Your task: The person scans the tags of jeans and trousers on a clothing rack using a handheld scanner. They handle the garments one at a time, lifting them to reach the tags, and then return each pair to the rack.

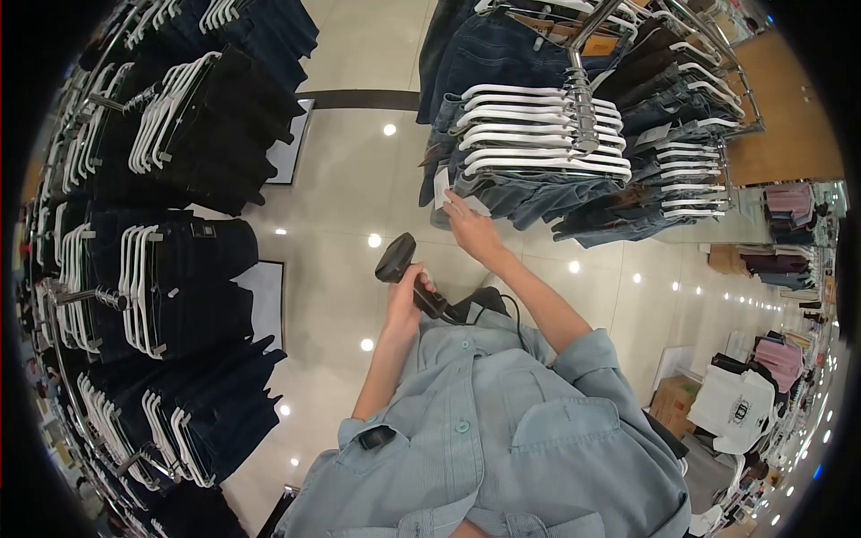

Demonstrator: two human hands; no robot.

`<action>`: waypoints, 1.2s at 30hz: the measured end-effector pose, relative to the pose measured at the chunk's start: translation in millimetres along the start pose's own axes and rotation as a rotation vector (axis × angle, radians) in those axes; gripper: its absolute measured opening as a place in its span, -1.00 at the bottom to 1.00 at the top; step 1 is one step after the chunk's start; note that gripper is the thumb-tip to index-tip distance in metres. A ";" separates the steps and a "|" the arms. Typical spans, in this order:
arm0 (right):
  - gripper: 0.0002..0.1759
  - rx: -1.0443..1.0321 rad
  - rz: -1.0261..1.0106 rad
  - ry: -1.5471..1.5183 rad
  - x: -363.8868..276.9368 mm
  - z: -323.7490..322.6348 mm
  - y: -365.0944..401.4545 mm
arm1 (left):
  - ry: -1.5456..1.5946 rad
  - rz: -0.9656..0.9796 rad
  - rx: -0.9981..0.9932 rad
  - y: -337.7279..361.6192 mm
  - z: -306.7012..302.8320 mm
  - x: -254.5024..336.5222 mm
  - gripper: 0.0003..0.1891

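Observation:
My left hand (411,296) is wrapped round the grip of a black handheld barcode scanner (395,258), held in front of my waist with its head tilted up and to the left. A dark cable hangs from the scanner's lower end. My right hand (478,235) reaches forward to a white paper tag (441,188) on the nearest pair of jeans (525,199), its fingers closed at the tag. Those blue jeans hang folded on white hangers (545,163) in a front row. What is printed on the tag is too small to read.
A chrome rail arm (583,99) carries the hangers. More jeans (664,143) hang behind and to the right. Along the left stands a rack of dark trousers (211,125) on white hangers. At lower right are a cardboard box (674,403) and a white T-shirt (734,408).

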State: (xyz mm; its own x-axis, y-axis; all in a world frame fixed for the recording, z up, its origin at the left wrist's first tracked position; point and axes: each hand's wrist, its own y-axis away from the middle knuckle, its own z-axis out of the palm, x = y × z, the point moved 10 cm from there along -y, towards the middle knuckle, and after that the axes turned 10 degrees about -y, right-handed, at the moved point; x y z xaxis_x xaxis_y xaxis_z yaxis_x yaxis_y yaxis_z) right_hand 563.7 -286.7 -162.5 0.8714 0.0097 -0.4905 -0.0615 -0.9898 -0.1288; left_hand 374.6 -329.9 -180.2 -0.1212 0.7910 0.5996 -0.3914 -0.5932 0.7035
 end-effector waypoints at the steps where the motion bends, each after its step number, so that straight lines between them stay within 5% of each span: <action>1: -0.54 0.000 -0.002 -0.007 -0.5 -0.8 0.6 | -0.003 0.000 -0.002 -0.4 1.7 0.7 -0.81; 9: -0.54 0.044 -0.042 -0.091 -7.8 -13.5 -3.1 | -0.019 -0.003 -0.027 -4.6 12.0 0.2 -0.82; 17: -0.86 0.133 0.051 0.037 -11.7 -1.5 -22.7 | -0.033 -0.001 -0.034 -2.9 15.5 2.2 -0.83; 23: -0.73 0.139 0.028 0.188 -3.2 1.1 -21.7 | -0.005 0.003 -0.027 1.3 11.7 1.7 -0.82; 36: -0.77 0.119 -0.018 0.262 9.1 1.2 -29.5 | 0.010 -0.011 -0.009 6.1 5.5 -3.3 -0.79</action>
State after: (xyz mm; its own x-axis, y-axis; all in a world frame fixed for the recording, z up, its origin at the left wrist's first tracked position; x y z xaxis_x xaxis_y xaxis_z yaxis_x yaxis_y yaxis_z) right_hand 572.9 -257.2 -164.2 0.9679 -0.0252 -0.2499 -0.0880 -0.9659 -0.2433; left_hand 377.6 -337.0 -175.8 -0.1263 0.7988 0.5882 -0.4008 -0.5835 0.7063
